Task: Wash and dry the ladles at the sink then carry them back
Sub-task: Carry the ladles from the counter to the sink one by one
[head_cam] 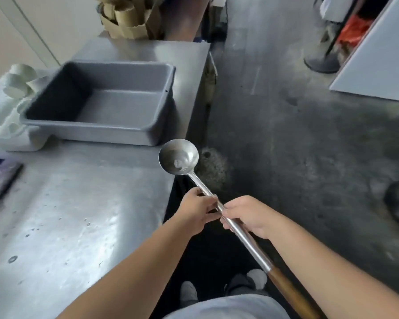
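Both hands grip one long steel ladle with a wooden handle end (219,203), left hand (197,207) nearer the bowl, right hand (249,215) behind. Probably steadying it for carrying, bowl just off the corner of the steel counter (78,215).

Both bare forearms reach up from the bottom edge toward frame centre. The left hand (199,207) and right hand (249,215) sit close together, fingers curled round the ladle (179,157) shaft.
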Available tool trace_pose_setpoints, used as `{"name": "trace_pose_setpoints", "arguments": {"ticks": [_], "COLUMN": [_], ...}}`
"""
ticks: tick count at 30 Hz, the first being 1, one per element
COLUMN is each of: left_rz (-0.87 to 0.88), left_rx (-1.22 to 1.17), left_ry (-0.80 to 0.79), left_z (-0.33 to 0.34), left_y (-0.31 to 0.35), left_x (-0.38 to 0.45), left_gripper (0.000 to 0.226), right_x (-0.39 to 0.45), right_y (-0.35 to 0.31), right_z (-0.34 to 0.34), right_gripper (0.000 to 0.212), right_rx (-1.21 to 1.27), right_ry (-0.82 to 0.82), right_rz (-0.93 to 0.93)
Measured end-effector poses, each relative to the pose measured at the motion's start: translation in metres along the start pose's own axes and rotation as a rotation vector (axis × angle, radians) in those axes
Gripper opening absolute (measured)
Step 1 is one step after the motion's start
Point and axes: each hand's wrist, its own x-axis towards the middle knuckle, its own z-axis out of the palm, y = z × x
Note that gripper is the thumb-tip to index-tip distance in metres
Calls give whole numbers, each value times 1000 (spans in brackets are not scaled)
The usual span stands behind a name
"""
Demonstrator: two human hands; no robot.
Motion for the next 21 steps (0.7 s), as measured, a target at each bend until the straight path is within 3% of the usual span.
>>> {"name": "trace_pose_setpoints", "arguments": {"ticks": [21], "left_rz": [-281], "left_rx": [637], "left_ry": [-647], "left_z": [447], "left_y": [-94], "left_x": [78], "left_gripper": [27], "right_x": [-161], "right_y": [169], "right_z": [-307], "right_gripper": [12], "right_rx": [605], "right_ry": [701], "right_rz": [10]}}
